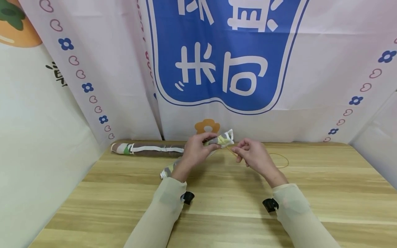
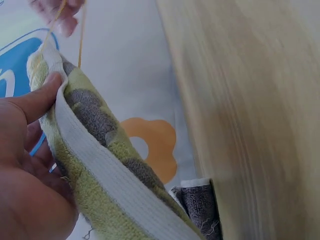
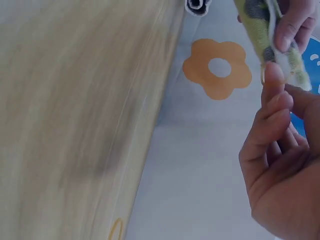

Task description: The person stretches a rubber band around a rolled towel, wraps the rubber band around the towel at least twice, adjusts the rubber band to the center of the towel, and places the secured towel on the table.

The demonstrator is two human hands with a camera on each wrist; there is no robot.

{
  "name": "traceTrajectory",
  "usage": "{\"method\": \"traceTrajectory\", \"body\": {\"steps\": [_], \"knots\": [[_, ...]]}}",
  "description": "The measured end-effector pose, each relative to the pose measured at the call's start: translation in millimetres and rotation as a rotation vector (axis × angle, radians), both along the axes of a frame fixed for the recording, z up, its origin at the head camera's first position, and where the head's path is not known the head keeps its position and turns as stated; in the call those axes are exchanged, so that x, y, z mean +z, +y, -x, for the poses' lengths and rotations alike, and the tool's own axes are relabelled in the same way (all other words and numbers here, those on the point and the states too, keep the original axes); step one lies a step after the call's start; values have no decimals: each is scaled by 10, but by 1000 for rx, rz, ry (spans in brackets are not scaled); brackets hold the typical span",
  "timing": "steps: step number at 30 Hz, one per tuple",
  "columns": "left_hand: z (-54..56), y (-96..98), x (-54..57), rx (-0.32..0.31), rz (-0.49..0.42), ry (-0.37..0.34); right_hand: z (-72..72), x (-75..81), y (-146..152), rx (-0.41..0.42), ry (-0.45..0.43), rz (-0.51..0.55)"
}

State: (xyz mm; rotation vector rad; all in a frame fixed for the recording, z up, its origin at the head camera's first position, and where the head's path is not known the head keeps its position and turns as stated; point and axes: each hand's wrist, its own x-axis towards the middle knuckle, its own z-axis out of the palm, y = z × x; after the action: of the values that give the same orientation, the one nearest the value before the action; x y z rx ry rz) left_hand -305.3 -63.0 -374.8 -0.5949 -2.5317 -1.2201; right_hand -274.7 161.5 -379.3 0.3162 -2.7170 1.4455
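Note:
My left hand grips a rolled towel, yellow-green with grey patches and a white hem strip, thumb pressed on the hem close to one end. That end points up and to the right, while the other end shows below the left wrist. A thin yellow rubber band runs from the towel's tip to my right hand, stretched between them. In the right wrist view, the right thumb and fingers pinch the band right beside the towel's end.
Another rolled towel, brown with a white strip and a camouflage end, lies along the table's back edge at left. A second yellow rubber band lies on the wooden table behind the right hand. A printed cloth hangs directly behind the table.

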Motion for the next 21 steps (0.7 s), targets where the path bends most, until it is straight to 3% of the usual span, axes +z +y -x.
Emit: {"method": "traceTrajectory", "body": {"steps": [11,16,21], "knots": [[16,-46,-5,-62,-113,-10,-18,-42,20,-17,63,-222],[26,-58,9,-81,-177,-31,-23,-53,34,-33,59,-196],[35,-71,14,-48,-207,-36,-18,-47,4,73,17,-121]]}}
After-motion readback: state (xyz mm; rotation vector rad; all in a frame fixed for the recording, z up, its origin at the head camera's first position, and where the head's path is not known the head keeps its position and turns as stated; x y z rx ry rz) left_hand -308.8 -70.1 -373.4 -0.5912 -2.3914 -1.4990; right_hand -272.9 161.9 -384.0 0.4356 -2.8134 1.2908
